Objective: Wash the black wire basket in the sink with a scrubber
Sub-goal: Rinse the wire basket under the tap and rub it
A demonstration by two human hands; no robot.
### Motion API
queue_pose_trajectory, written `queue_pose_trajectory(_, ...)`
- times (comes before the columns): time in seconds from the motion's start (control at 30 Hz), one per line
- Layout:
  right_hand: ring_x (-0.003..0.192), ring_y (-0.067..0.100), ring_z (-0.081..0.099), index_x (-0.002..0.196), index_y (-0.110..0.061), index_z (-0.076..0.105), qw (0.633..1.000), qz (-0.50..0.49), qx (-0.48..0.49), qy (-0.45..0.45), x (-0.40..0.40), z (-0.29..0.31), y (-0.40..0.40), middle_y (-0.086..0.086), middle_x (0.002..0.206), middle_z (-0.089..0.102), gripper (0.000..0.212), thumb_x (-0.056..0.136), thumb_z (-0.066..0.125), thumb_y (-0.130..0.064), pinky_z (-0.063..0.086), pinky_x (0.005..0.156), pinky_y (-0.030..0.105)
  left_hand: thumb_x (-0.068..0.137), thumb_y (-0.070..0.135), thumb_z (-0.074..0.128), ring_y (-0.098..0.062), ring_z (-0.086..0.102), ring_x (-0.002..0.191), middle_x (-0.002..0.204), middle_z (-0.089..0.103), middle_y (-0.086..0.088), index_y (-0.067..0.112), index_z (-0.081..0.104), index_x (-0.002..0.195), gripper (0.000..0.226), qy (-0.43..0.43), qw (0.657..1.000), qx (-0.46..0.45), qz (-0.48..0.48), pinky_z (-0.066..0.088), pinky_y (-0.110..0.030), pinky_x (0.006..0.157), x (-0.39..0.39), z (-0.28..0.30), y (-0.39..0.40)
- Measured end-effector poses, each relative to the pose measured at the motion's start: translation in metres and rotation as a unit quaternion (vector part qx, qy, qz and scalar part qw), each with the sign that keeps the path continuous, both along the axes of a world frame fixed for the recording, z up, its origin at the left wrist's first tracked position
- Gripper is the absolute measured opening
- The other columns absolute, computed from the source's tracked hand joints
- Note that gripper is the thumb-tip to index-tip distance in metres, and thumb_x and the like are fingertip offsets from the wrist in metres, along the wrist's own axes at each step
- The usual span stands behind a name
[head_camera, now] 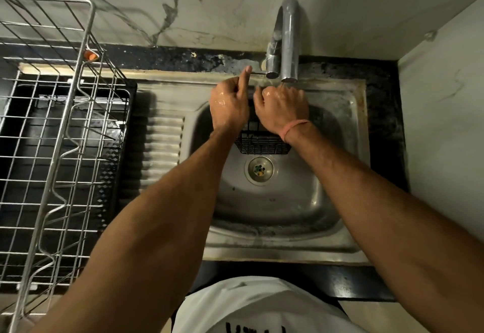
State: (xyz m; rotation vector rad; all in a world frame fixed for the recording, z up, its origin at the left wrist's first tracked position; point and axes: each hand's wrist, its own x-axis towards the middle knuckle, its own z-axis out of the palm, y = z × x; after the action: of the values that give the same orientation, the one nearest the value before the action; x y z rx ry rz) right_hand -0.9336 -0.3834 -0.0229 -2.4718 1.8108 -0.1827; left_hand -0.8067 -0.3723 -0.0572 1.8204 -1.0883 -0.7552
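Head view: basket point(263, 142) beneath hands point(258, 108)

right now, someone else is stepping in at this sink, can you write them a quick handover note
Left hand: wet, fingers curled, forefinger stretched toward the tap lever; whether it also grips the basket is hidden.
Right hand: wet, under the tap spout, fingers curled down over the black wire basket.
Basket: in the sink, beneath both hands, beyond the drain.
Scrubber: not visible.
Dish rack: left of the sink.
Done: unclear how far scrubbing got.
Left: finish washing, then rinse.
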Motion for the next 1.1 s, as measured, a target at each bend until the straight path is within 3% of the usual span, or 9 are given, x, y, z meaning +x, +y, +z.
queue_pose_trajectory(0.07, 0.093, 0.035, 0.07, 0.095, -0.014, 0.073, 0.999, -0.024, 0.012, 0.026, 0.004, 0.002, -0.007, 0.013, 0.097, 0.075, 0.049, 0.111, 0.035, -0.041, 0.043, 0.078, 0.04, 0.114, 0.05, 0.045, -0.005, 0.052, 0.049, 0.059, 0.059, 0.008, 0.023, 0.061, 0.076, 0.05, -0.087, 0.994, -0.054, -0.035, 0.038, -0.017, 0.05, -0.002, 0.006, 0.008)
queue_pose_trajectory(0.2, 0.092, 0.037, 0.071, 0.096, -0.011, 0.076, 0.998, -0.057, 0.017, -0.021, 0.002, -0.008, -0.007, 0.015, 0.096, 0.076, 0.052, 0.113, 0.036, -0.041, 0.05, 0.082, 0.044, 0.116, 0.039, 0.038, -0.008, 0.055, 0.071, 0.083, 0.066, 0.006, 0.019, 0.068, 0.102, 0.039, -0.188, 0.971, -0.081, -0.121, 0.047, -0.029, 0.069, -0.003, -0.004, 0.024)
queue_pose_trajectory(0.3, 0.081, 0.028, 0.07, 0.091, -0.016, 0.075, 0.994, -0.024, -0.066, -0.089, -0.004, -0.018, 0.007, 0.008, 0.085, 0.075, 0.05, 0.113, 0.036, -0.037, 0.051, 0.083, 0.044, 0.115, 0.032, 0.041, -0.007, 0.054, 0.067, 0.079, 0.067, 0.008, 0.023, 0.067, 0.091, 0.036, -0.184, 0.971, -0.087, -0.128, 0.046, -0.032, 0.073, -0.005, -0.009, 0.03)
queue_pose_trajectory(0.47, 0.109, 0.027, 0.058, 0.121, -0.017, 0.063, 0.993, 0.074, -0.088, -0.028, -0.028, -0.024, 0.03, 0.007, 0.118, 0.067, 0.037, 0.112, 0.033, -0.037, 0.039, 0.104, 0.045, 0.112, 0.034, 0.048, -0.001, 0.05, 0.051, 0.057, 0.053, 0.013, 0.03, 0.052, 0.067, 0.046, -0.132, 0.987, -0.029, -0.09, 0.032, -0.01, 0.054, 0.0, -0.001, 0.027)
queue_pose_trajectory(0.77, 0.057, 0.023, 0.059, 0.07, -0.017, 0.068, 0.989, -0.026, -0.008, -0.144, -0.002, -0.009, -0.004, 0.005, 0.066, 0.067, 0.059, 0.11, 0.041, -0.051, 0.041, 0.057, 0.032, 0.111, 0.041, 0.044, -0.011, 0.045, 0.046, 0.052, 0.054, 0.005, 0.019, 0.057, 0.064, 0.054, -0.108, 0.99, 0.001, -0.094, 0.041, -0.032, 0.049, 0.01, -0.003, 0.027)
queue_pose_trajectory(0.83, 0.05, 0.013, 0.057, 0.067, -0.016, 0.068, 0.949, -0.099, 0.044, -0.296, 0.005, -0.007, -0.009, 0.0, 0.062, 0.066, 0.056, 0.107, 0.051, -0.051, 0.043, 0.049, 0.026, 0.11, 0.042, 0.045, -0.007, 0.043, 0.044, 0.051, 0.051, 0.006, 0.019, 0.051, 0.06, 0.056, -0.1, 0.992, 0.016, -0.077, 0.038, -0.032, 0.047, 0.017, -0.003, 0.026)
queue_pose_trajectory(0.9, 0.058, 0.01, 0.064, 0.075, -0.011, 0.073, 0.844, -0.179, 0.133, -0.487, 0.005, -0.01, -0.014, 0.003, 0.075, 0.074, 0.042, 0.104, 0.062, -0.039, 0.051, 0.053, 0.022, 0.11, 0.046, 0.045, -0.011, 0.047, 0.046, 0.053, 0.055, 0.004, 0.015, 0.053, 0.061, 0.059, -0.073, 0.995, 0.033, -0.056, 0.04, -0.035, 0.045, 0.025, -0.006, 0.025)
queue_pose_trajectory(0.97, 0.069, 0.009, 0.066, 0.086, -0.007, 0.073, 0.771, -0.228, 0.182, -0.567, 0.001, -0.017, -0.012, 0.007, 0.087, 0.074, 0.033, 0.105, 0.062, -0.031, 0.054, 0.061, 0.022, 0.11, 0.046, 0.045, -0.013, 0.043, 0.046, 0.053, 0.051, 0.004, 0.016, 0.051, 0.061, 0.058, -0.049, 0.997, 0.046, -0.046, 0.04, -0.038, 0.046, 0.032, -0.006, 0.025)
queue_pose_trajectory(1.1, 0.067, 0.003, 0.062, 0.091, -0.007, 0.068, 0.755, -0.258, 0.232, -0.556, 0.002, -0.027, 0.008, 0.006, 0.081, 0.068, 0.05, 0.109, 0.05, -0.05, 0.052, 0.064, 0.022, 0.111, 0.042, 0.047, -0.009, 0.039, 0.045, 0.051, 0.045, 0.009, 0.022, 0.049, 0.06, 0.055, -0.039, 0.996, 0.053, -0.053, 0.037, -0.033, 0.047, 0.032, 0.001, 0.027)
